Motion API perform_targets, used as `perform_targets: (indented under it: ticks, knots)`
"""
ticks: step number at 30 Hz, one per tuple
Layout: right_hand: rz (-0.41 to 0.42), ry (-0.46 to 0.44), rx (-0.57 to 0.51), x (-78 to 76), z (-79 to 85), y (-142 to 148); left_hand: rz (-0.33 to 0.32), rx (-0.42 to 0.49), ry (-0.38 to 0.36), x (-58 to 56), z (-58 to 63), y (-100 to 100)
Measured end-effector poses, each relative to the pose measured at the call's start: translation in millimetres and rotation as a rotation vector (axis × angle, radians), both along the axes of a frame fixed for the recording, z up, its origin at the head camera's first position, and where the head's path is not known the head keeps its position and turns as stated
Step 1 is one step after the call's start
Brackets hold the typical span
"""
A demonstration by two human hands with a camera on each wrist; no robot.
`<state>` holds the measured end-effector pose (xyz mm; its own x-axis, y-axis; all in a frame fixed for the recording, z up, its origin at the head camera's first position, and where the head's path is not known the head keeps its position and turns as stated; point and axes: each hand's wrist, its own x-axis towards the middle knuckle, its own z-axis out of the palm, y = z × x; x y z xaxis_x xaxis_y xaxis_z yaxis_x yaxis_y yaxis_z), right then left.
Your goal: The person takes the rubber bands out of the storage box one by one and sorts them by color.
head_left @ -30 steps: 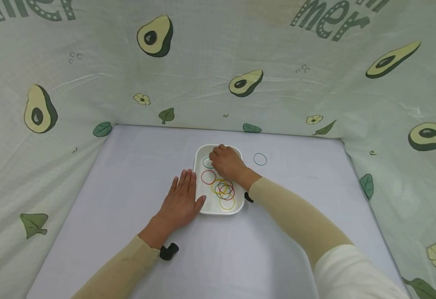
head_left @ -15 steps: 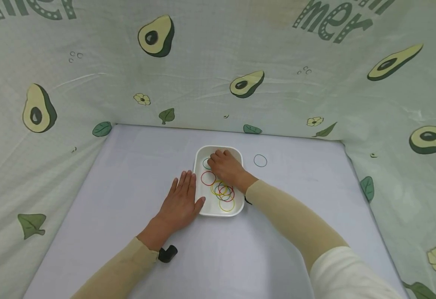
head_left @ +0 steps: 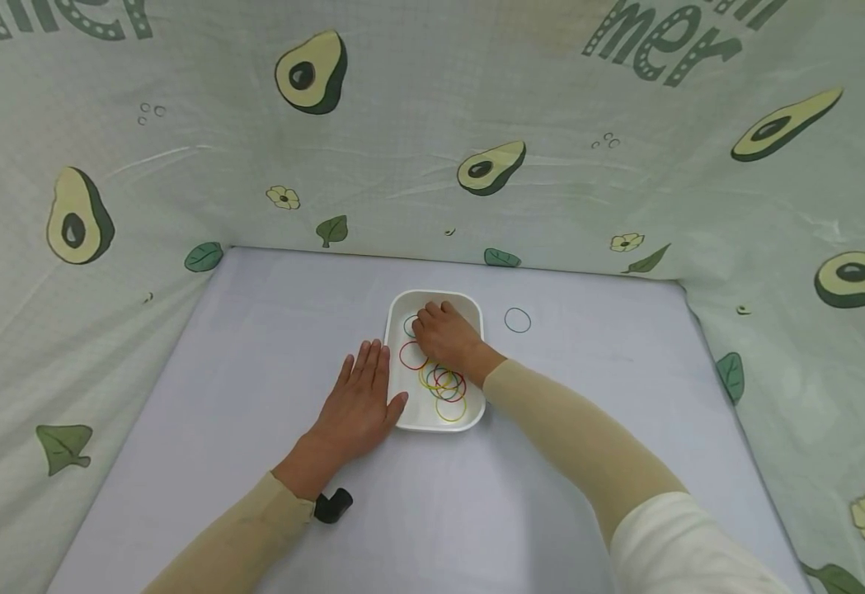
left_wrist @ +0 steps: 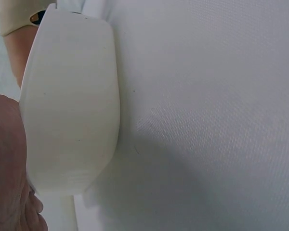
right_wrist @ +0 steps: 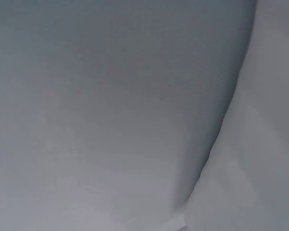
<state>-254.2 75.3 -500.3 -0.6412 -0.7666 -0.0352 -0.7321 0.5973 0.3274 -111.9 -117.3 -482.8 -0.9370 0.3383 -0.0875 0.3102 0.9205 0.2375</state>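
A shallow white tray [head_left: 413, 414] holds several thin coloured rubber bands. My left hand [head_left: 356, 408] lies flat with straight fingers along the tray's left rim, its thumb reaching the rim. The left wrist view shows this hand [left_wrist: 6, 159] beside the tray's outer wall [left_wrist: 72, 106]. Inside the tray's far part, my right hand [head_left: 448, 337] has its fingers bent down, overlapping a green band [head_left: 406, 327]; I cannot tell if they pinch it. A red band [head_left: 401, 356] lies just nearer. Overlapping red, yellow and green bands [head_left: 443, 384] sit below the right wrist.
One dark green band [head_left: 506, 320] lies on the white-covered table [head_left: 588, 355], to the right of the tray. A cloth backdrop [head_left: 402, 99] printed with avocados stands behind and at both sides. Only pale surfaces [right_wrist: 111, 120] show in the right wrist view.
My right hand has shifted slightly toward me within the tray over the past second, then stayed nearly still. My left hand has kept its place at the rim.
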Motion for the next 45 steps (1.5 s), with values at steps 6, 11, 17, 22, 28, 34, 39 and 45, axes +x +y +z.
perform_targets:
  ticks: [6, 11, 17, 22, 28, 34, 39, 45]
  knots:
    - [-0.013, 0.015, -0.001, 2.2, 0.1, 3, -0.007, 0.0, -0.001, -0.1, 0.4, 1]
    - [0.0, 0.026, -0.009, 3.8, 2.4, 7, -0.005, -0.012, 0.01, -0.2, 1.2, 1]
    - [0.079, -0.024, -0.001, 12.1, 15.1, 13, -0.002, -0.007, 0.026, 0.1, 0.3, 2]
    - [0.062, -0.171, -0.063, 12.6, 23.3, 19, 0.008, -0.007, 0.029, -0.2, -1.0, 1]
    - [-0.069, -0.127, -0.246, -1.4, 19.1, 12, 0.02, 0.008, 0.036, 0.5, -2.0, 2]
    - [-0.036, -0.191, -0.191, -6.7, 6.1, 2, 0.02, 0.015, -0.001, 2.7, -4.6, 4]
    - [-0.007, -0.257, -0.205, -7.9, -1.9, 2, 0.017, 0.012, -0.007, 4.3, -5.4, 5]
    - [0.048, -0.268, -0.271, -8.8, -2.3, -1, 0.02, 0.017, 0.009, 6.5, -4.2, 5]
